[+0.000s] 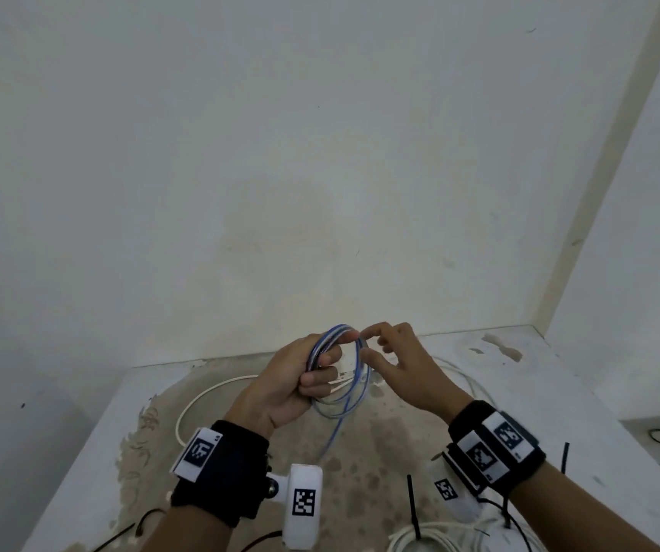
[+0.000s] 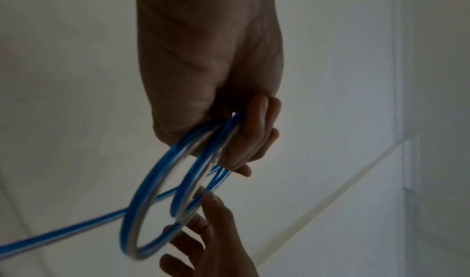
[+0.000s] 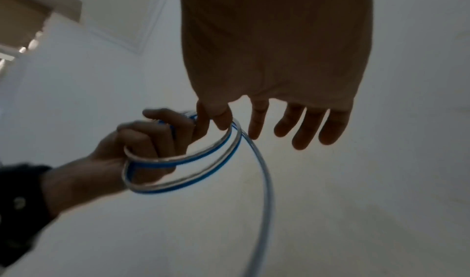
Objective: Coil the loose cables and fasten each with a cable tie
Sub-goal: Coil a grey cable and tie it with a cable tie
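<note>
Head view: blue-and-clear cable [image 1: 344, 376] sits as a few small loops held up above the middle of the stained worktop [image 1: 380, 440], w/ a loose tail dropping from the coil toward the near edge. Left hand [image 1: 292, 380] is closed round one side of the loops, fingers curled over the bundle. Right hand [image 1: 404, 368] is spread and relaxed at the opposite side, gripping nothing; its thumb and forefinger just touch the top of the newest loop, other fingers straight.

Handling, as a guess: thin, light, springy cable, smooth jacket, so loops prob want to spring open and slide if the left grip eases. Best hold is where the turns cross inside the left fist; guide the tail a bit below the coil w/ the right.

White cable [image 1: 209, 396] lies uncoiled on the far left of the worktop. Black cable tie [image 1: 412, 507] stands over a white coil [image 1: 431, 539] at the near edge; more black ties lie near the near left corner.
</note>
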The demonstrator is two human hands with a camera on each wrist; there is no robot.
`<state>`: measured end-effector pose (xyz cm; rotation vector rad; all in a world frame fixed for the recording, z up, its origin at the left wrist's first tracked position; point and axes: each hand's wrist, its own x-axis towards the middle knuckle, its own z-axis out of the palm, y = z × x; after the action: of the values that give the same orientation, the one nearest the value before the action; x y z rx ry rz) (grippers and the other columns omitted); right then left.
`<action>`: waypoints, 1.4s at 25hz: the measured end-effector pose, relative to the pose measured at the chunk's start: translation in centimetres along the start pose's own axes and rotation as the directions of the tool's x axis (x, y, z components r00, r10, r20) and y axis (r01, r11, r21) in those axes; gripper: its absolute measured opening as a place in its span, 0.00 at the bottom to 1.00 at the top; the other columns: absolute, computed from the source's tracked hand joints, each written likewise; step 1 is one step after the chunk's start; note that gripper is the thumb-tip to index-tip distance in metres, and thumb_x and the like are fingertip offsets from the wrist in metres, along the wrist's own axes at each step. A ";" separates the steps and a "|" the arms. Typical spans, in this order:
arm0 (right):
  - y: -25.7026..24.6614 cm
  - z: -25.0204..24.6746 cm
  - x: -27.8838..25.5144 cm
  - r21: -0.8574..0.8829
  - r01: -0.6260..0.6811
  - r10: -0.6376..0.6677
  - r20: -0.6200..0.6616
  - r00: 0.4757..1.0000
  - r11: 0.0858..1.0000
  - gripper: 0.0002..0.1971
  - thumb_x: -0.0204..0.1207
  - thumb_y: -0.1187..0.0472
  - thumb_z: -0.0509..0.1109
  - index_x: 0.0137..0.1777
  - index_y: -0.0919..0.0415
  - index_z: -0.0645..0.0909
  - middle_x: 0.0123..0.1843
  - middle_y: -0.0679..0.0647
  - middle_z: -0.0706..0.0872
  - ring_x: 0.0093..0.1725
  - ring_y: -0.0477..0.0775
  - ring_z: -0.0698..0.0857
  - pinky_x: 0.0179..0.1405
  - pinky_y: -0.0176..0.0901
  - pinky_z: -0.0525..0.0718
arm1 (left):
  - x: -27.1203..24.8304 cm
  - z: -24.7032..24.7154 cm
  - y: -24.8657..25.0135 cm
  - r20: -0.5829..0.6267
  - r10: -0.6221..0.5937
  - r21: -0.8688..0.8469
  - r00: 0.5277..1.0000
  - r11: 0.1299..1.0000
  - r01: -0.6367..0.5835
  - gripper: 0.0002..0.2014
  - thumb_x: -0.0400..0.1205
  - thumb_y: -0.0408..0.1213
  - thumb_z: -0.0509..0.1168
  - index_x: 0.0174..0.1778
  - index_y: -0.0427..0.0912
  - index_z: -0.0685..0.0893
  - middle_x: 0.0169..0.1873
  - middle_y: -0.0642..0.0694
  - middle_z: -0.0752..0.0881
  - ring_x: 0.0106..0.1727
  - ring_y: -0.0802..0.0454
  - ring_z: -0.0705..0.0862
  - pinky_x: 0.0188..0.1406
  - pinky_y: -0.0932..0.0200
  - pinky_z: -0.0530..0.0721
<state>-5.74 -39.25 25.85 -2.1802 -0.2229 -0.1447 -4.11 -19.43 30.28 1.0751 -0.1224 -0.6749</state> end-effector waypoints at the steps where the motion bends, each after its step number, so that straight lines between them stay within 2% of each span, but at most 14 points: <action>1: 0.2 0.0 -0.1 -0.015 0.012 -0.012 -0.020 1.000 1.000 0.06 0.85 0.46 0.64 0.59 0.33 0.75 0.62 0.47 0.75 0.64 0.45 0.77 0.63 0.42 0.73 | -0.2 -0.1 0.2 0.012 -0.006 -0.046 1.000 0.999 0.007 0.15 0.84 0.33 0.53 0.56 0.34 0.85 0.23 0.52 0.69 0.12 0.63 0.60 0.10 0.70 0.54; 4: 0.3 -0.3 -0.2 0.258 -0.039 0.037 0.013 0.999 0.965 0.11 0.88 0.54 0.60 0.66 0.39 0.75 0.71 0.44 0.75 0.75 0.41 0.72 0.70 0.41 0.70 | -0.8 -0.7 0.7 0.087 -0.025 -0.156 0.996 0.987 0.038 0.14 0.81 0.33 0.57 0.54 0.33 0.87 0.22 0.52 0.68 0.11 0.63 0.62 0.08 0.71 0.54; 6: 0.5 -0.4 -0.3 0.353 -0.035 -0.005 0.111 0.994 0.935 0.14 0.89 0.61 0.57 0.69 0.44 0.74 0.68 0.49 0.83 0.72 0.44 0.78 0.70 0.44 0.74 | -1.2 -0.9 1.0 0.145 -0.025 -0.184 0.989 0.982 0.052 0.13 0.79 0.33 0.63 0.55 0.33 0.86 0.21 0.52 0.68 0.11 0.63 0.64 0.07 0.72 0.56; 8: 0.5 -0.3 -0.3 0.369 0.017 -0.070 0.130 0.989 0.929 0.13 0.90 0.63 0.56 0.67 0.50 0.77 0.48 0.62 0.88 0.52 0.56 0.87 0.58 0.49 0.82 | -1.4 -0.9 1.0 0.124 -0.020 -0.179 0.992 0.983 0.042 0.13 0.79 0.33 0.61 0.55 0.33 0.85 0.21 0.53 0.68 0.11 0.63 0.64 0.07 0.71 0.58; 9: 0.4 -0.4 -0.3 0.362 0.045 -0.090 0.108 0.990 0.931 0.13 0.90 0.64 0.55 0.65 0.51 0.79 0.39 0.60 0.86 0.41 0.56 0.85 0.48 0.47 0.82 | -1.3 -0.9 0.9 0.086 -0.020 -0.152 0.996 0.988 0.033 0.13 0.80 0.34 0.59 0.54 0.34 0.85 0.20 0.53 0.67 0.11 0.63 0.65 0.08 0.71 0.60; 11: 0.2 -1.1 0.0 0.219 0.129 -0.137 0.020 0.990 0.967 0.16 0.90 0.63 0.55 0.64 0.47 0.82 0.37 0.45 0.84 0.36 0.52 0.80 0.42 0.44 0.79 | -1.3 -0.9 0.8 0.025 -0.032 -0.082 0.999 0.996 0.034 0.14 0.80 0.38 0.58 0.53 0.36 0.86 0.18 0.53 0.68 0.14 0.61 0.70 0.12 0.69 0.69; 13: -0.1 -2.0 0.4 -0.014 0.210 -0.210 0.001 0.978 0.978 0.20 0.90 0.62 0.56 0.70 0.39 0.80 0.44 0.47 0.83 0.43 0.52 0.81 0.48 0.49 0.79 | -1.1 -0.9 0.6 0.001 -0.067 -0.017 0.998 0.998 0.067 0.15 0.79 0.40 0.59 0.53 0.36 0.87 0.19 0.53 0.72 0.18 0.59 0.75 0.17 0.66 0.77; 15: -1.0 -2.4 0.5 -0.212 0.242 -0.237 0.050 0.970 0.947 0.22 0.89 0.62 0.56 0.75 0.37 0.76 0.42 0.45 0.74 0.41 0.50 0.76 0.45 0.49 0.77 | -1.0 -0.7 0.6 0.013 -0.114 0.055 0.993 0.992 0.113 0.15 0.80 0.40 0.59 0.52 0.37 0.88 0.20 0.54 0.72 0.17 0.59 0.72 0.16 0.66 0.73; 17: -1.5 -2.3 0.6 -0.252 0.248 -0.235 0.079 0.969 0.935 0.23 0.88 0.61 0.54 0.77 0.38 0.74 0.43 0.41 0.68 0.40 0.52 0.74 0.43 0.48 0.76 | -0.7 -0.2 0.6 0.053 -0.145 0.060 0.988 0.988 0.142 0.14 0.81 0.39 0.57 0.50 0.38 0.87 0.19 0.54 0.68 0.14 0.61 0.65 0.12 0.68 0.64; 23: -1.7 -0.7 -0.2 0.197 0.074 -0.092 0.084 0.992 0.978 0.17 0.88 0.49 0.54 0.72 0.45 0.78 0.54 0.46 0.85 0.55 0.45 0.83 0.57 0.41 0.80 | 0.3 -0.1 0.2 0.125 -0.106 -0.155 0.986 0.980 0.125 0.14 0.85 0.43 0.55 0.45 0.39 0.83 0.16 0.54 0.64 0.11 0.62 0.61 0.11 0.69 0.51; 26: -2.1 0.2 -0.8 0.428 0.033 -0.049 0.026 0.998 0.903 0.15 0.92 0.54 0.53 0.60 0.58 0.80 0.33 0.53 0.77 0.33 0.52 0.78 0.38 0.48 0.77 | 0.5 0.1 0.0 0.125 -0.049 -0.140 0.991 0.988 0.066 0.12 0.85 0.42 0.54 0.39 0.43 0.77 0.17 0.54 0.63 0.14 0.61 0.63 0.12 0.67 0.58; 29: -2.0 0.4 -0.7 0.463 0.015 0.001 -0.034 0.999 0.886 0.15 0.91 0.56 0.54 0.56 0.63 0.80 0.30 0.53 0.65 0.26 0.49 0.64 0.26 0.43 0.64 | 0.7 -0.1 -0.1 0.032 -0.045 0.091 0.998 0.995 0.042 0.13 0.86 0.41 0.50 0.39 0.44 0.74 0.20 0.53 0.64 0.20 0.56 0.67 0.23 0.62 0.72; 32: -2.0 0.5 -0.6 0.522 -0.019 0.047 -0.041 0.998 0.852 0.12 0.90 0.56 0.57 0.60 0.63 0.79 0.29 0.50 0.65 0.25 0.48 0.63 0.25 0.42 0.62 | 0.7 0.2 -0.4 -0.053 -0.022 0.101 0.998 0.995 0.027 0.17 0.88 0.44 0.50 0.39 0.42 0.78 0.20 0.53 0.61 0.18 0.58 0.62 0.20 0.64 0.66; 35: -1.9 0.9 -0.6 0.709 -0.119 0.171 -0.003 0.985 0.695 0.12 0.90 0.55 0.59 0.65 0.60 0.78 0.33 0.51 0.73 0.28 0.49 0.71 0.30 0.42 0.69 | 1.0 0.5 -0.4 -0.112 0.084 -0.091 0.990 0.991 -0.094 0.18 0.89 0.47 0.52 0.35 0.44 0.73 0.19 0.55 0.60 0.16 0.61 0.58 0.17 0.66 0.58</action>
<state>-6.71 -37.48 26.67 -1.4003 -0.0440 -0.0301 -3.73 -20.52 29.94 1.0057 -0.0434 -0.5358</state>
